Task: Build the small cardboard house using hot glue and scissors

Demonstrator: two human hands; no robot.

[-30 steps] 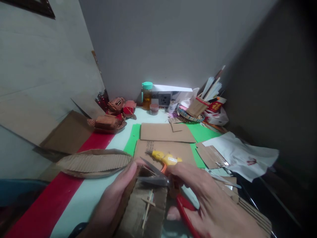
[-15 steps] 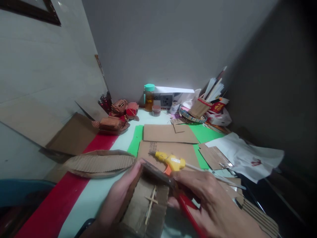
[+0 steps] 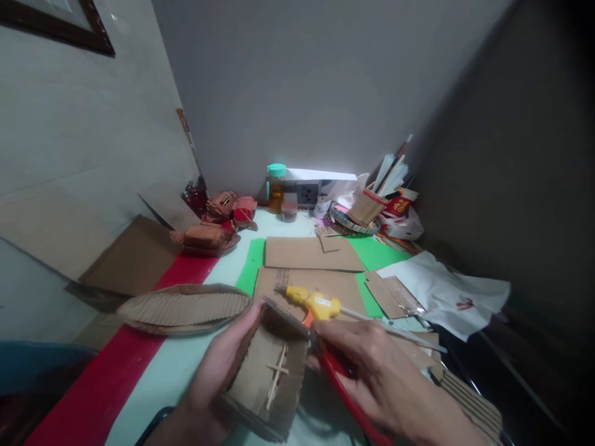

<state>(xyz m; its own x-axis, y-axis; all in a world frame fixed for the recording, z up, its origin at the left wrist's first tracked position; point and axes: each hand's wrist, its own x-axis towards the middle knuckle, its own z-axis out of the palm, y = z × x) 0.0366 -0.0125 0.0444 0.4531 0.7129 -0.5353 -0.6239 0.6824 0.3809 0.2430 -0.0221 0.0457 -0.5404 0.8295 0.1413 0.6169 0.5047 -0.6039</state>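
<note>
My left hand (image 3: 220, 365) is wrapped round the far left side of a small open cardboard box (image 3: 251, 393), which is tilted toward me. Inside the box, two thin wooden sticks (image 3: 277, 371) form a cross. Red-handled scissors (image 3: 341, 384) are in my right hand (image 3: 372, 365), its fingers closed round the handles. Their dark blades lie along the box's far top edge; whether they bite into the cardboard I cannot tell. Just beyond my right hand, a yellow glue gun (image 3: 313, 301) with an orange trigger rests on a flat cardboard sheet (image 3: 269, 282).
A boat-shaped cardboard piece (image 3: 183, 310) lies at left. Behind it are reddish-brown cardboard models (image 3: 207, 235). A bottle with a teal lid (image 3: 276, 189) and a stick holder (image 3: 367, 207) stand at the back. A white bag (image 3: 446, 291) and cardboard scraps lie at right.
The box has tipped slightly, so more of its inside and near end shows. My right hand and the scissors have shifted a little left. The whole view has moved slightly.
</note>
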